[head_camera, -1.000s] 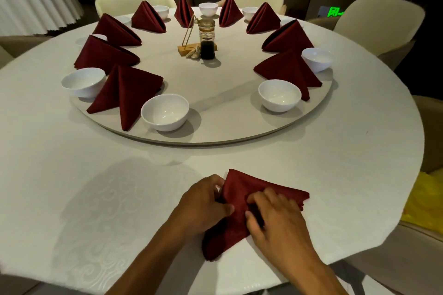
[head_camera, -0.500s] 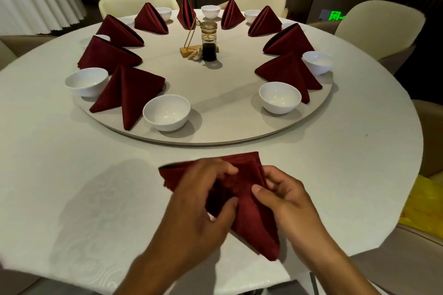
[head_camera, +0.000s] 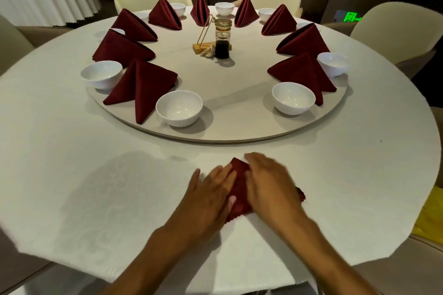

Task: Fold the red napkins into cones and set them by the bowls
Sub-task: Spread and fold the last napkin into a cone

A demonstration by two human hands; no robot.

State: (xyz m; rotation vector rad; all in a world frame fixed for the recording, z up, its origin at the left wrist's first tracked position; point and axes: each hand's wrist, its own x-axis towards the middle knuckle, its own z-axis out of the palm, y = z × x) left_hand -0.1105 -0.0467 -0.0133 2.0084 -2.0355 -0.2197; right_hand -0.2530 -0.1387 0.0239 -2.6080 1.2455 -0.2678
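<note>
green lit sign (head_camera: 350, 17) (characters unreadable), no legible text

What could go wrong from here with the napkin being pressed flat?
1. Both hands, left hand and right hand, cover most of the napkin, so a crooked crease could go unseen.
2. It lies near the table edge; a slip might drag it off.
3. Placing it later, a sleeve or arm could knock the near bowl.

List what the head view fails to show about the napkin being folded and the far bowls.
- Napkin: mostly covered by the left hand and right hand, so its fold is unreadable.
- Right hand: motion-blurred, finger pose unclear.
- Far bowls: partly hidden behind cones, so a count is unreliable.
- Bottle: too small to identify contents.
</note>
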